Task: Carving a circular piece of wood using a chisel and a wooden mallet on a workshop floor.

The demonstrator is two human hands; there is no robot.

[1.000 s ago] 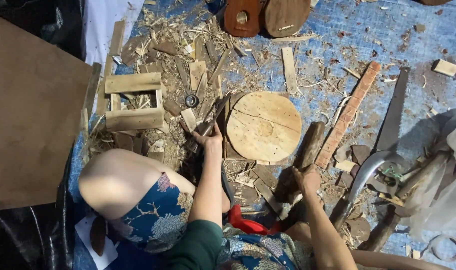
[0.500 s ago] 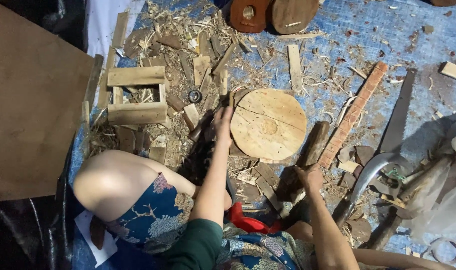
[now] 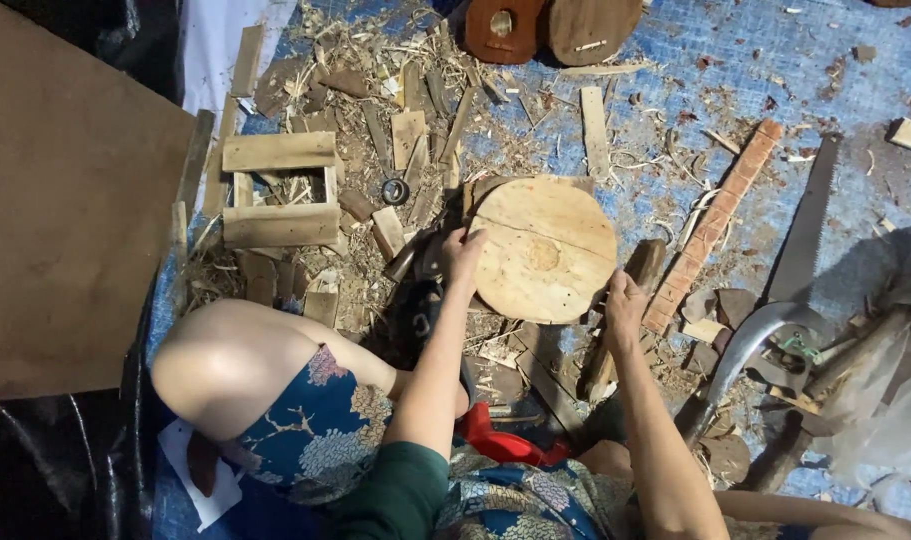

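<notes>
**Gripping a round wooden disc from both sides, scraps everywhere**

Looking down from the head cam, I see the round wooden disc (image 3: 543,250) lying flat on the blue tarp (image 3: 835,60), right in front of the person's knees. It's hemmed in pretty tight. Wood offcuts and shavings crowd its left and top edges, and a small wooden frame (image 3: 278,190) sits further left, apart from it. On its right, a short log (image 3: 643,265) lies just beside the rim, then a long reddish strip (image 3: 715,222) runs diagonally, with a handsaw (image 3: 805,225) beyond that. The only fairly open tarp is up at the top right. A big brown board (image 3: 65,200) blocks off the whole left side.

The left hand (image 3: 463,255) reaches forward with the forearm nearly straight, fingers curled over the disc's left rim. The right hand (image 3: 623,305) comes in from the lower right, arm bent, with fingers closed against the lower right rim. Whether they're wrapped under it I can't tell. A curved metal blade (image 3: 750,345) lies near the right forearm.
</notes>
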